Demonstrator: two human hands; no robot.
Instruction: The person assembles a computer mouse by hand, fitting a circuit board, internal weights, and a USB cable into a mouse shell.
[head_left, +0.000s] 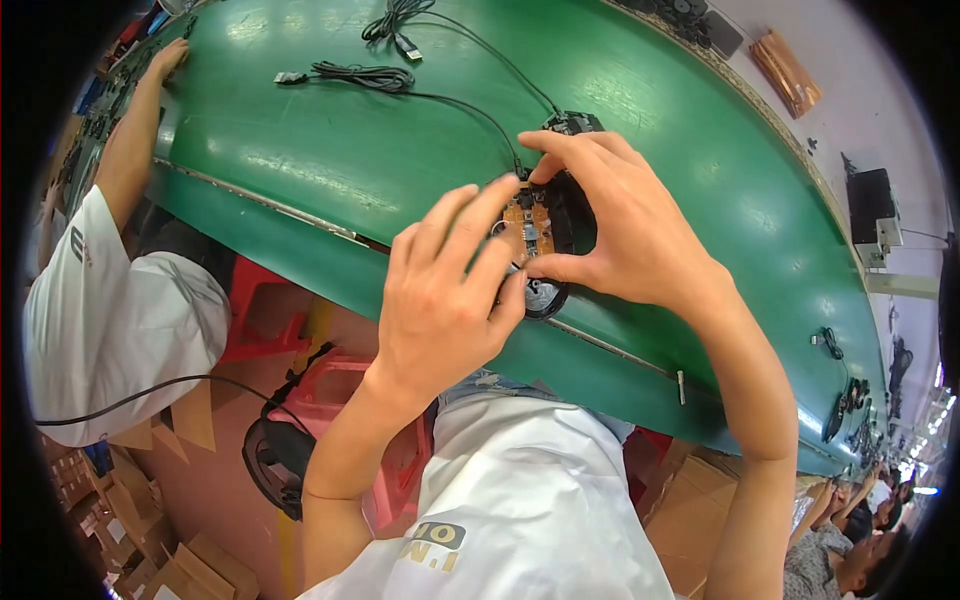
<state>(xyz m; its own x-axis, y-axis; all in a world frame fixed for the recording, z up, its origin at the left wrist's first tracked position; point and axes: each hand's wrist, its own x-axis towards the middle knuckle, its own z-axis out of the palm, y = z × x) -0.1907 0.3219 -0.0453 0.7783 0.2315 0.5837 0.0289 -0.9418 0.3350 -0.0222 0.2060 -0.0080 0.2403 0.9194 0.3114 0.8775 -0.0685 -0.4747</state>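
Both hands meet over an opened computer mouse base (545, 245), a black plastic shell with its brown circuit board (528, 225) bare on top, held just above the near edge of the green conveyor belt (400, 150), which serves here as the landmark. The left hand (445, 300) cups the base from the near side, its fingers curled over the board, and it grips the shell rather than lying open; the right hand (625, 225) clamps the far side, thumb under and forefinger arched over the top. From the base a thin black cable (470, 100) runs out across the belt to a coiled bundle with a plug (365, 75) farther up the belt; a second coiled cable (395, 25) lies beyond that, nearer the belt's far edge. The piece looks light and stiff, but the board with its small parts seems fragile, so the safer hold is probably on the plastic rim, not on the components. The trailing cable is limp and could drag or snag. At the belt's left end a co-worker's hand (165, 60) rests on its edge. Below the belt's near edge stands a red plastic stool (345, 395).
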